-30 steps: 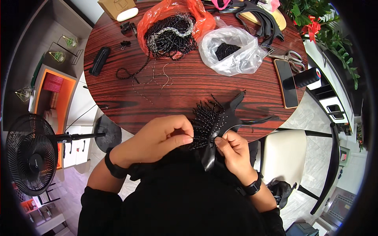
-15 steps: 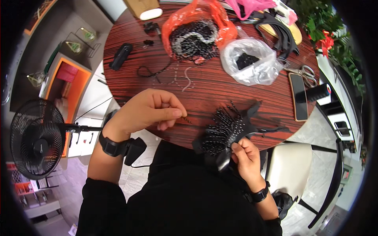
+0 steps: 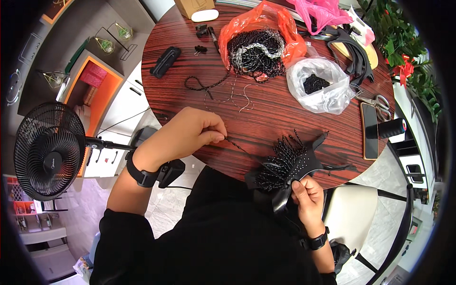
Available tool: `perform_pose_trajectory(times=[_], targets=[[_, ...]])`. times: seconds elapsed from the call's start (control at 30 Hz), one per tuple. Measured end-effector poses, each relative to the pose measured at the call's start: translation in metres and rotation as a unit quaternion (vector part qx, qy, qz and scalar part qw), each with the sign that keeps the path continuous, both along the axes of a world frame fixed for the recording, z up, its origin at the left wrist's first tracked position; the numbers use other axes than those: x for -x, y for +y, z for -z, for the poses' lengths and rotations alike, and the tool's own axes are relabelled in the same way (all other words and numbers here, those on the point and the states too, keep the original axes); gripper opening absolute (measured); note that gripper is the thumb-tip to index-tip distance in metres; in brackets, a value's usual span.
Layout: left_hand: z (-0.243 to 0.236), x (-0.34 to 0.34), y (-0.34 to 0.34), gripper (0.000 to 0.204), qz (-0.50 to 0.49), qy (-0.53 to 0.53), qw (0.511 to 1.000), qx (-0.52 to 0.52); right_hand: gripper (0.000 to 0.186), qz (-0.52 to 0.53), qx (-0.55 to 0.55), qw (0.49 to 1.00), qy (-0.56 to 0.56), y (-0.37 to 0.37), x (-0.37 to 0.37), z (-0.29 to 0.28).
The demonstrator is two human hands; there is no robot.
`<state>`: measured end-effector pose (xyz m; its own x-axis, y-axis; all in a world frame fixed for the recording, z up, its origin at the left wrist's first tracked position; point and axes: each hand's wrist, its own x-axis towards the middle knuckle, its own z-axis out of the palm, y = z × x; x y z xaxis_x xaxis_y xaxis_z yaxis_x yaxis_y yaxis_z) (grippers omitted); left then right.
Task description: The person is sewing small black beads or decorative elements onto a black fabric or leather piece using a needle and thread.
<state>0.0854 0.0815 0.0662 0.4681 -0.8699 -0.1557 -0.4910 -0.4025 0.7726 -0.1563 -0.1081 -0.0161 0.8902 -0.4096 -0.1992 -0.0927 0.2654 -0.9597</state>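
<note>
My left hand (image 3: 199, 133) is pinched on a thin dark beaded strand (image 3: 240, 147), which stretches down toward a black piece (image 3: 299, 164) at the table's near edge. That piece has rows of shiny studs, a bushy fringe of black beaded strands (image 3: 280, 166) and strap ends. My right hand (image 3: 306, 199) grips the piece at its lower band, thumb on top.
Round wooden table (image 3: 180, 109) with red bag of cords (image 3: 289, 47), clear bag of beads (image 3: 332, 99), scissors (image 3: 382, 107), phone (image 3: 369, 133), spool (image 3: 389, 128), black case (image 3: 165, 61). A fan (image 3: 47, 152) stands left, a white chair (image 3: 349, 213) right, shelving (image 3: 104, 66) upper left.
My left hand has pulled away leftward and up from the fringe, drawing the strand out taut. My right hand still grips the piece. The whole view has shifted, with the table appearing further right.
</note>
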Motion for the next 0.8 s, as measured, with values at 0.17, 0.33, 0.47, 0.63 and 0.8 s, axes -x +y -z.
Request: perform_pose_trajectory(times=[0.17, 0.33, 0.47, 0.63, 0.8], targets=[[-0.007, -0.006, 0.006, 0.006, -0.05, 0.124, 0.991, -0.028, 0.027, -0.003, -0.007, 1.0, 0.002, -0.001, 0.0, 0.0], [0.004, -0.015, 0.016, 0.009, -0.087, 0.222, 0.971, -0.028, 0.026, -0.008, -0.028, 1.0, -0.006, -0.001, 0.003, 0.001], [0.01, -0.024, 0.021, 0.009, -0.076, 0.24, 0.967, -0.036, 0.026, 0.006, -0.069, 0.998, -0.002, -0.007, 0.011, 0.003], [0.014, -0.028, 0.019, 0.012, -0.069, 0.286, 0.955, -0.025, 0.026, 0.019, -0.04, 0.999, -0.003, -0.009, 0.016, 0.003], [0.02, -0.027, 0.021, 0.019, -0.077, 0.322, 0.944, 0.001, 0.026, 0.021, -0.048, 0.999, 0.004, -0.01, 0.014, 0.004]])
